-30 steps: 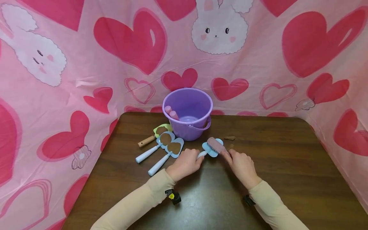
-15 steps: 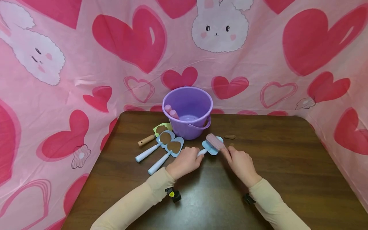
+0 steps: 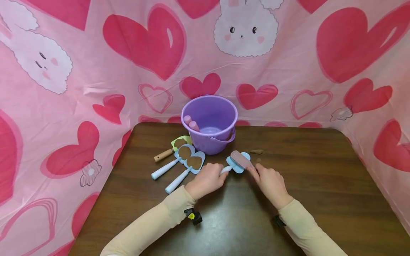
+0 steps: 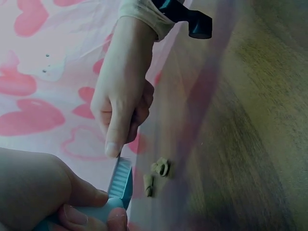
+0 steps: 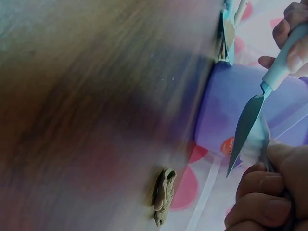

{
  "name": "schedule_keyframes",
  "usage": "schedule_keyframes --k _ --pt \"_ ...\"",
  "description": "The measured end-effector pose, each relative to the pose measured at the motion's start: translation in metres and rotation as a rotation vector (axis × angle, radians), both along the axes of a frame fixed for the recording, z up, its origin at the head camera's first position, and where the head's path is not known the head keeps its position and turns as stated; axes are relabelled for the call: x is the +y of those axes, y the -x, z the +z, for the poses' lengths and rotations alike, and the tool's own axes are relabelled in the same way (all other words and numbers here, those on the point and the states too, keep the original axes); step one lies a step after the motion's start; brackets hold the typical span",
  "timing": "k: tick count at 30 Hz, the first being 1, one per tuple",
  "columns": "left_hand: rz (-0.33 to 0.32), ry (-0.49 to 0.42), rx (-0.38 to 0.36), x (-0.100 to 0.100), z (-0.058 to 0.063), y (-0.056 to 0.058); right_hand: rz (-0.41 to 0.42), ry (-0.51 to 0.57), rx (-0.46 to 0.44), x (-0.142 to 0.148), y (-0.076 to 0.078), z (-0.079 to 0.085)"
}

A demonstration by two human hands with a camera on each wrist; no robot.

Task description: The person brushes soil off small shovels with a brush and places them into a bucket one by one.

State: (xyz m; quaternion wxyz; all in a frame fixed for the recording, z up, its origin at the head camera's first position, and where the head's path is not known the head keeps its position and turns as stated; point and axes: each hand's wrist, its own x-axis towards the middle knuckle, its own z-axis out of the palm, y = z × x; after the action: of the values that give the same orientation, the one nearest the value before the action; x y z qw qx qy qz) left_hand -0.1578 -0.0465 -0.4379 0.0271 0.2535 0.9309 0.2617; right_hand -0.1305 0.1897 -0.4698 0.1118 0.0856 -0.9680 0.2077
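My left hand point(image 3: 206, 180) grips the pale handle of a small blue trowel point(image 3: 229, 160), held out over the table. In the right wrist view the trowel point(image 5: 245, 120) is seen nearly edge-on. My right hand point(image 3: 270, 185) holds a pink brush point(image 3: 242, 160), its head lying across the trowel's blade and covering part of it. Seen from the left wrist, the ribbed underside of the brush point(image 4: 121, 175) meets the blade close to the left fingers. The right fingers point(image 5: 262, 187) curl round the brush handle, most of which they hide.
Behind the hands stands a purple bucket point(image 3: 211, 142) with two pink handles point(image 3: 193, 125) leaning inside. Left of it lie a green-headed tool point(image 3: 164, 155) with a wooden handle and two blue trowels point(image 3: 177, 181) with brown stuff on their blades. Brown clumps point(image 3: 256, 152) lie right of the bucket.
The brush head shifts slightly over the trowel's blade, first away from me, then back a little. Both hands keep their grip, and the other things stay put.
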Motion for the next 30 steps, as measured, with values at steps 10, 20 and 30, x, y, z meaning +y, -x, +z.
schedule_keyframes --k 10,20,30 --pt "-0.017 -0.006 -0.004 0.0001 -0.0022 -0.0009 -0.055 0.051 -0.026 0.004 0.0018 0.0025" --pt "0.0 -0.017 -0.05 -0.0011 0.0002 -0.0009 0.067 0.058 -0.036 -0.003 -0.0026 0.0043" --pt "-0.007 -0.027 -0.057 -0.0025 -0.002 -0.0005 -0.013 0.062 -0.078 0.003 0.0015 0.0015"
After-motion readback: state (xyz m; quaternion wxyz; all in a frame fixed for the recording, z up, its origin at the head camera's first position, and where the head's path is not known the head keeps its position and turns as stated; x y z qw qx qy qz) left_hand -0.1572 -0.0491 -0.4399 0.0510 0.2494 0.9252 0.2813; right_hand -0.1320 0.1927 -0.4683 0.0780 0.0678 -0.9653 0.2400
